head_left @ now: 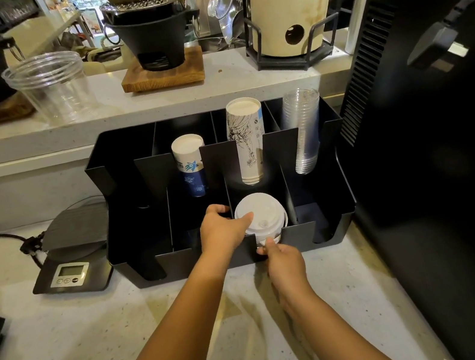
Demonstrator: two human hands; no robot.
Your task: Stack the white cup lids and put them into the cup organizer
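A stack of white cup lids (262,212) stands inside the third front compartment of the black cup organizer (130,262). My left hand (221,230) grips the stack's left side, thumb across the top lid. My right hand (282,259) holds the stack's lower front edge through the U-shaped cutout in the organizer's front wall. The lower lids are hidden behind that wall and my fingers.
Back compartments hold a blue-printed paper cup stack (191,165), a taller white paper cup stack (246,140) and clear plastic cups (303,130). A digital scale (70,272) sits left of the organizer. A black machine (433,145) stands at the right. Clear cups (50,86) stand on the raised shelf.
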